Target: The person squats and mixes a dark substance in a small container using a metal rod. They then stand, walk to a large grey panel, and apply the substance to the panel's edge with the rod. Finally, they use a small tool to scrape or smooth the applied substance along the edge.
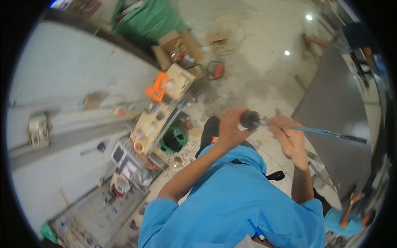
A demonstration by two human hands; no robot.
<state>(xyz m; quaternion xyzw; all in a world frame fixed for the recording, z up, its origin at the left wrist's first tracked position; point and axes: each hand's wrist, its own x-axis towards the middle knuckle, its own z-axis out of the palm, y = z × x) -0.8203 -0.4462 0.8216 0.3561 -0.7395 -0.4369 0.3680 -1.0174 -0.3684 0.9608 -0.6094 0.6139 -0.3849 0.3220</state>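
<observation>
My left hand (232,129) is curled round a dark, round, cup-like piece (249,119) held out in front of my body. A short silvery part (263,121) sticks out of that piece toward my right hand (287,136). The right fingers are closed on a long thin blue-grey rod (322,131), which reaches out to the right and ends in a dark tip. Motion blur hides the exact kind of both things, and I cannot tell whether they are joined.
To the left, a narrow wooden bench (149,124) carries an orange tool (157,87). A green basket (173,139) stands beside it. Farther off are an open cardboard box (182,47) and a green sack (151,20). A large grey panel (337,111) lies right; other people are beyond it.
</observation>
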